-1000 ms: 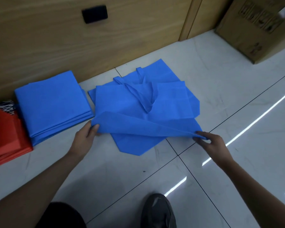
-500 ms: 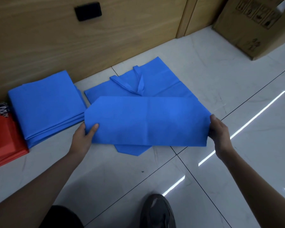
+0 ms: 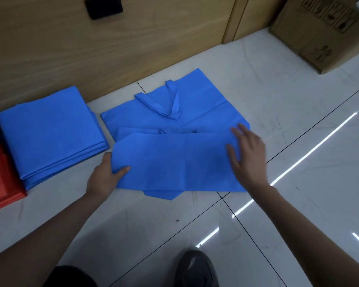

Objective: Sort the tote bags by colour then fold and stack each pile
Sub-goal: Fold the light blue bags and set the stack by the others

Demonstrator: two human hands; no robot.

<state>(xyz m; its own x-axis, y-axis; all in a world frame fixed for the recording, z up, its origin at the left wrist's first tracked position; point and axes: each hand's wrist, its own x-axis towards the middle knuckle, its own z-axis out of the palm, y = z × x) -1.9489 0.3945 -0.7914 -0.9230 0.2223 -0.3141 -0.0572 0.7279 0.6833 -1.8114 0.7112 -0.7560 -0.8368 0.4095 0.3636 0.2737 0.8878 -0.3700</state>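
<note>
A blue tote bag [image 3: 174,162], folded in half, lies on the tiled floor on top of another flat blue tote bag [image 3: 197,100] whose handles show behind it. My left hand [image 3: 105,176] pinches the folded bag's left edge, thumb on top. My right hand [image 3: 248,154] rests flat with spread fingers on the bag's right end. To the left lies a stack of folded blue bags [image 3: 50,131]. A pile of folded red bags [image 3: 0,183] sits at the far left edge, partly cut off.
A wooden cabinet front [image 3: 133,38] with a black handle runs along the back. A cardboard box [image 3: 327,32] stands at the back right. My shoe [image 3: 197,270] shows at the bottom. Bare white tiles [image 3: 298,183] spread to the right and front.
The near half of the blue bag was lifted and folded over away from me. My right hand let go of the edge and now lies flat on the folded bag.
</note>
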